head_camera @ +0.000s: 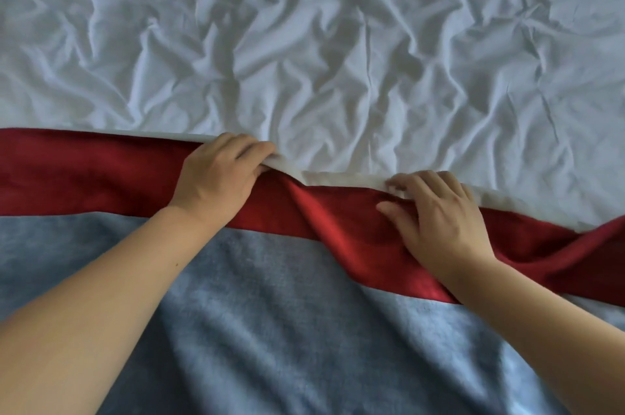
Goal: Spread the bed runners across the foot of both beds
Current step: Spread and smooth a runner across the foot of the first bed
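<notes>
A bed runner (287, 313) with a grey-blue field and a red band (84, 174) along its far side lies across the near part of a bed. Its white underside shows as a thin strip along the far edge. My left hand (220, 174) grips that far edge, fingers curled over the fold, thumb underneath. My right hand (436, 211) lies on the red band further right, fingertips curled at the white edge, pinching it. Between and right of the hands the red band is creased and sags toward me.
The wrinkled white bed sheet (321, 42) fills the whole far half of the view. The runner covers everything near me, with soft folds in the grey-blue cloth. No bed edge or floor shows, apart from a dark corner at the top left.
</notes>
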The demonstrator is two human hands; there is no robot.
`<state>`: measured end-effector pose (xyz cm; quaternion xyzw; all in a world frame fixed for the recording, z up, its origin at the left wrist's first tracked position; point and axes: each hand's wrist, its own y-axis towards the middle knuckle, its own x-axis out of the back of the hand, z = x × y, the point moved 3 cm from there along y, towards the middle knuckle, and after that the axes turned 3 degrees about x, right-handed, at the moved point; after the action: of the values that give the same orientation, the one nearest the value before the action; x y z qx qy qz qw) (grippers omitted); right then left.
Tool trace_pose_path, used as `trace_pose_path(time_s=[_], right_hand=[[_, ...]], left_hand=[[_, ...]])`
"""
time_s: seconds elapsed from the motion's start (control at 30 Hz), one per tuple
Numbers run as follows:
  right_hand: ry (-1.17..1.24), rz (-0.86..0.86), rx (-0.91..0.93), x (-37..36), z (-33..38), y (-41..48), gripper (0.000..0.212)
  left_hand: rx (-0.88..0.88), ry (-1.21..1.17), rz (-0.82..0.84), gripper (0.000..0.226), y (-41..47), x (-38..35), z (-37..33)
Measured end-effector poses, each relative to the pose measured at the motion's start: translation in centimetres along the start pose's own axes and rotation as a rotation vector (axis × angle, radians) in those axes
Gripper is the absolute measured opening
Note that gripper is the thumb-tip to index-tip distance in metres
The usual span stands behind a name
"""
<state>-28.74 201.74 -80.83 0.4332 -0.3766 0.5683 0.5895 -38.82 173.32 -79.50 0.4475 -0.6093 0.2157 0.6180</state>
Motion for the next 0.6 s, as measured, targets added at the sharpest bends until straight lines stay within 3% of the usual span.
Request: trace_pose_path(time_s=[0.1, 0.17, 0.23, 0.3, 0.37, 0.43, 0.53, 0.6], right_hand=[[0.068, 0.009, 0.016, -0.4, 1.4, 0.1, 0.039], [0.102, -0.045, -0.026, -0.6, 1.8, 0.7, 0.023], [-0.014, -0.081, 0.017, -0.7, 2.3, 1.2, 0.006], [-0.099, -0.085, 0.054, -0.7, 2.8, 1.7, 0.018], [-0.053, -0.067, -0.04, 0.2, 2.8, 3.0, 0.023], [-0.022, -0.046, -0.164, 1.2, 2.4, 5.6, 0.021], [-0.126, -0.058, -0.163, 2.1, 2.1, 10.4, 0.021], [-0.235, -0.072, -0.098, 1.8, 2.1, 12.0, 0.042]], left_hand=[[-0.014, -0.024, -0.017, 0.012, 0.5, 0.4, 0.3], [-0.037, -0.029, -0.025, 0.007, 0.8, 0.6, 0.5], [-0.04, -0.036, -0.026, 0.003, 1.1, 0.8, 0.8], [-0.025, -0.045, -0.015, 0.002, 1.4, 1.1, 0.9], [0.005, -0.054, 0.02, 0.002, 2.4, 1.5, 0.7], [0.102, -0.067, 0.056, 0.008, 4.2, 1.3, 0.8], [0.37, -0.105, 0.088, 0.013, 7.3, -0.3, 1.4], [0.437, -0.119, 0.133, 0.019, 8.0, -1.7, 0.3]])
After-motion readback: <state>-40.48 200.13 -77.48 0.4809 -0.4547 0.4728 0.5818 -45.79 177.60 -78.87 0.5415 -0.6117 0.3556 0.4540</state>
